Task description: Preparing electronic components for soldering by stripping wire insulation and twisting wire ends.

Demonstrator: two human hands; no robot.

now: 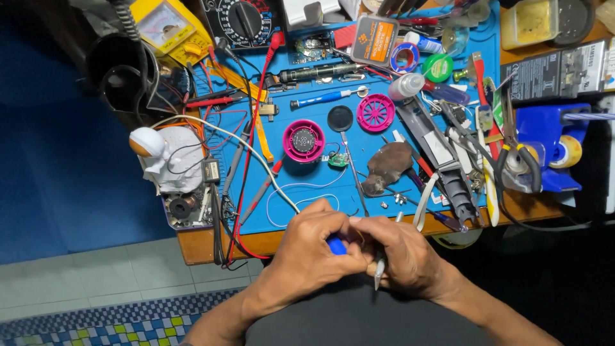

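Blue silicone covers most of the work mat (320, 205) that fills the middle of the frame, resting on a wooden bench (205, 247) whose front edge runs along the lower centre. Just below that edge, at the bottom centre, the left hand (306, 253) and the right hand (403, 256) meet, knuckles touching. The left hand's fingers are curled tight around a small blue object (337, 246), of which only a sliver shows between the two hands; what it is cannot be told. The right hand is closed around a slim silver tool (379, 272), whose tip pokes out downward below the fingers. On the mat just above the hands lies a loop of thin white wire (301, 202). Farther up, near the centre, sits a round pink casing (303, 140) with a dark circuit disc inside, and to its right a black round disc (340, 118) and a pink spoked wheel (375, 113). A small green circuit board (338, 160) lies between the casing and a brown crumpled lump (387, 165). A blue-handled screwdriver (323, 98) lies above the casing. At the left edge of the mat stands a white astronaut figure (168, 157), and a yellow meter (168, 27) occupies the upper left.
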